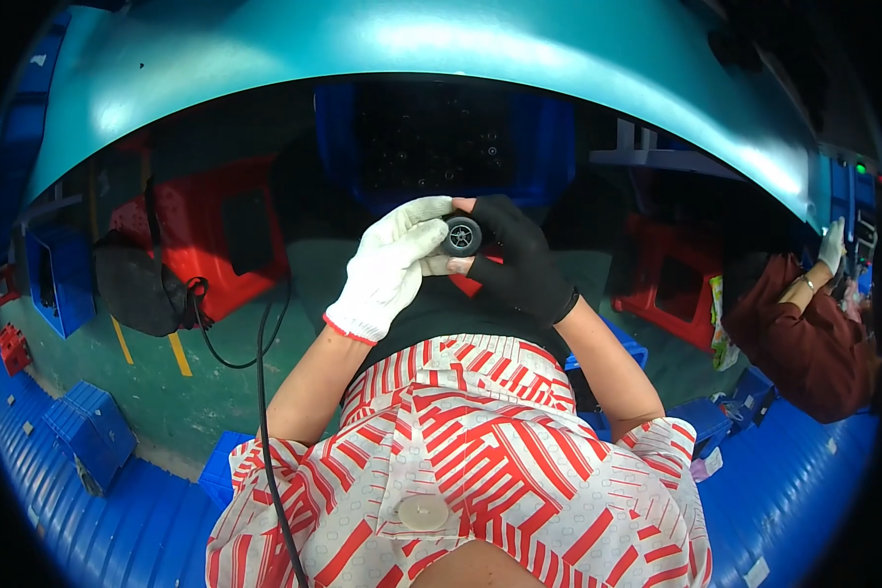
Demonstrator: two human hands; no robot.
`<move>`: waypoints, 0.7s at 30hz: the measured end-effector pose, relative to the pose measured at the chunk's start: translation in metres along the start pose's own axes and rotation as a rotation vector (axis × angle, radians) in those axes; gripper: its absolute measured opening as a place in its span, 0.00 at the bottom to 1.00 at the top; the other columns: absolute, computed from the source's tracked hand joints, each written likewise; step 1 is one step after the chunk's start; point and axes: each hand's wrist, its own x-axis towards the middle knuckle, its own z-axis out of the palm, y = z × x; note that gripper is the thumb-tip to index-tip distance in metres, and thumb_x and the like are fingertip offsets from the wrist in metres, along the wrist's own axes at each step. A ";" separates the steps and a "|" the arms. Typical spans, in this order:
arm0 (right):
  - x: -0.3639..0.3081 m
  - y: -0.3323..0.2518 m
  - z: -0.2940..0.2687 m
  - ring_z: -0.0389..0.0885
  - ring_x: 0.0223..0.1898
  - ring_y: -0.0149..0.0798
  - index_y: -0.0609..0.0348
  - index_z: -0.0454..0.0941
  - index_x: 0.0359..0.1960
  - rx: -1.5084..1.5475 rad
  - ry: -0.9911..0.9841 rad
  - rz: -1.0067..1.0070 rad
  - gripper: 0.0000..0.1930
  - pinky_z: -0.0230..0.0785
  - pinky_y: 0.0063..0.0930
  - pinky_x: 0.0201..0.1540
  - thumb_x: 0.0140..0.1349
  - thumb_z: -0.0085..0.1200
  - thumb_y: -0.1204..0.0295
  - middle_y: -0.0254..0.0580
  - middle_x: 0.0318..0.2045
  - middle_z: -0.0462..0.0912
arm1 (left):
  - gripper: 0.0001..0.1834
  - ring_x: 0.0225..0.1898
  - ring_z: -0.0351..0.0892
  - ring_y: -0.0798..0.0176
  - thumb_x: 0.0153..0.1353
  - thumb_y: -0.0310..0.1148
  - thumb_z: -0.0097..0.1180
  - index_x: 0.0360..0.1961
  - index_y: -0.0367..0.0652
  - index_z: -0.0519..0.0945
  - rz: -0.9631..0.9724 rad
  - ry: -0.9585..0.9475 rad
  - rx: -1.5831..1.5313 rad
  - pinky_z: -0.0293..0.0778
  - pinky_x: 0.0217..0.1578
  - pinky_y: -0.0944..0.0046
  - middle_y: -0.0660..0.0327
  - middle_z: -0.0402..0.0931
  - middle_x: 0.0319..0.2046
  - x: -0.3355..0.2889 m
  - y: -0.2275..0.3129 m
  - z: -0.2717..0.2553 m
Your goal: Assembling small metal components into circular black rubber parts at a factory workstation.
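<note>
A small black toy wheel [463, 236] with a silver spoked hub is held up between my two hands, its hub side toward me. My left hand [392, 257], in a white knitted glove with a red cuff, is closed with its fingers pressed on the wheel's left side. My right hand [519, 257], in a black fingerless glove, pinches the wheel from the right between bare thumb and fingertip. Behind the hands, under the table edge, a blue bin [335, 162] contains several dark round pieces, mostly in shadow.
A turquoise table [294, 59] curves across the far side. Red stools [250, 279] stand left and right, a dark bag [137, 284] by the left one. A black cable [262, 392] hangs at my left. At the right sits another person in a brown sleeve [789, 328]. Blue crates [88, 431] lie around.
</note>
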 end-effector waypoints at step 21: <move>-0.003 0.008 0.006 0.78 0.45 0.44 0.59 0.74 0.51 0.063 0.016 0.059 0.25 0.72 0.31 0.47 0.50 0.65 0.71 0.46 0.45 0.76 | 0.14 0.34 0.83 0.56 0.65 0.27 0.48 0.50 0.34 0.74 -0.053 0.008 -0.027 0.82 0.39 0.60 0.50 0.76 0.46 0.001 0.000 -0.001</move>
